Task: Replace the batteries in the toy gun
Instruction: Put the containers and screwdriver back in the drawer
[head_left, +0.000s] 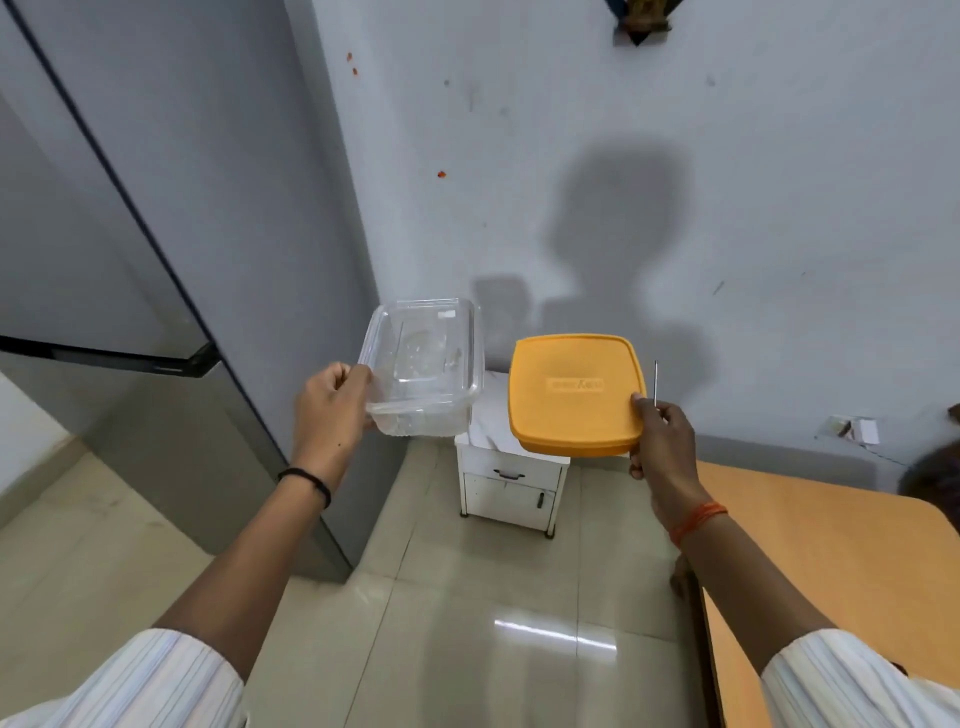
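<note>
Toy gun & batteries: not in view, so can't place them vs either grip.

Nearest, on the right: wooden counter (831, 561), just below and outboard of the right hand (662, 441).

Right grip: fingers curled round the near-right edge of the orange lid (574, 395), thumb on top, plus a thin metal pin-like tool (655, 382) sticking up from the same fist; prob. a small screwdriver, too thin to tell. Lid looks light, stiff-ish plastic w/ some flex; edge pinch is enough.

Left hand (332, 410): grips the near-left rim of the clear plastic container (421, 364), tilted, looks empty. Light, thin-walled, smooth, so could slip or buckle if squeezed; hold at the rim.

Beyond both grips, between them: small white cabinet (511, 483) on the floor by the wall. Left of the left grip: grey fridge (130, 260).
</note>
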